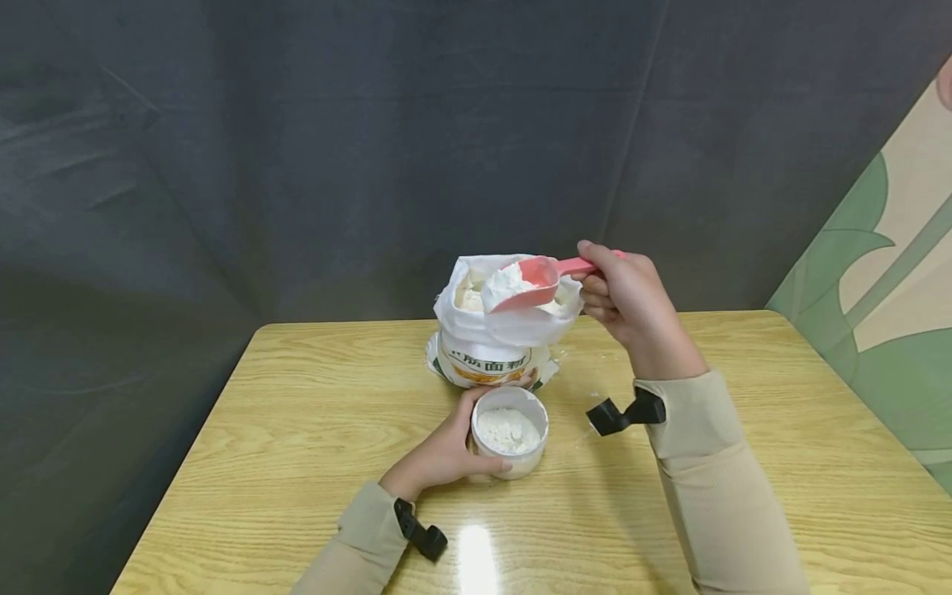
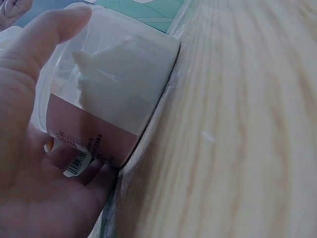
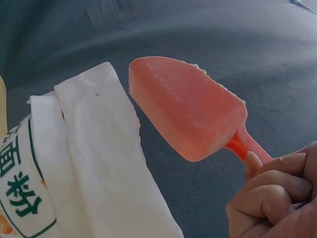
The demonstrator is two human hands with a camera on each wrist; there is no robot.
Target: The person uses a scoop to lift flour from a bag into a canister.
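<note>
My right hand [image 1: 621, 289] grips the handle of a pink scoop [image 1: 531, 281] heaped with white flour, held just above the open mouth of a white flour bag [image 1: 494, 330] at the table's far middle. In the right wrist view the scoop [image 3: 190, 111] shows its underside, with the bag [image 3: 84, 163] at lower left and my curled fingers [image 3: 277, 198] on the handle. My left hand [image 1: 446, 450] is wrapped round a small white cup [image 1: 510, 431] partly filled with flour, standing on the table in front of the bag. The left wrist view shows the cup [image 2: 106, 96] close up against my palm.
The wooden table [image 1: 297, 430] stretches to both sides of the bag and cup. A dark grey cloth backdrop [image 1: 297, 149] hangs behind it. A panel with green leaf shapes [image 1: 885, 273] stands at the right.
</note>
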